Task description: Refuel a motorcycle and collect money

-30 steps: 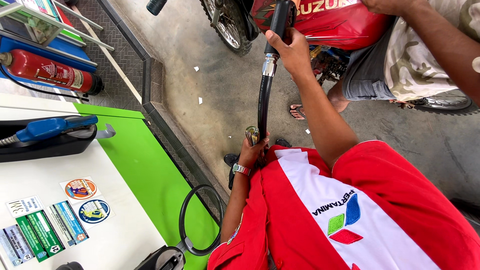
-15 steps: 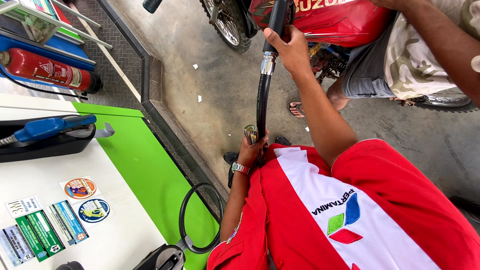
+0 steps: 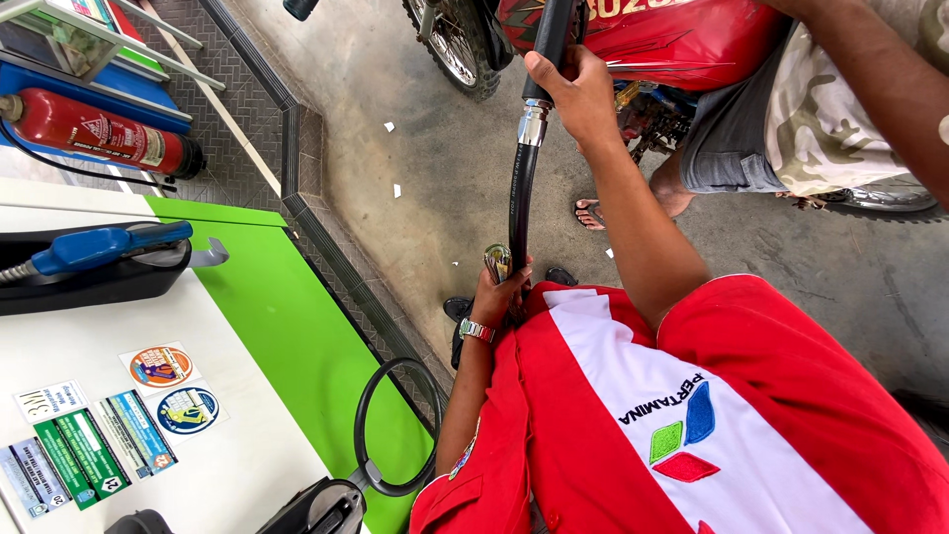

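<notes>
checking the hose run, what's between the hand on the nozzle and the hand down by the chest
In the head view, the black fuel hose spans from the right hand to the left hand, with bare concrete behind.

A fuel station forecourt. A white-and-green pump cabinet (image 3: pixel 247 326) stands on a raised kerbed island, a blue nozzle (image 3: pixel 99 247) resting in its cradle and stickers on its face. A red fire extinguisher (image 3: pixel 94 132) lies beyond it. On the stained concrete floor (image 3: pixel 415 148), a red motorcycle (image 3: pixel 652 35) takes a black fuel hose (image 3: pixel 518 203).
</notes>
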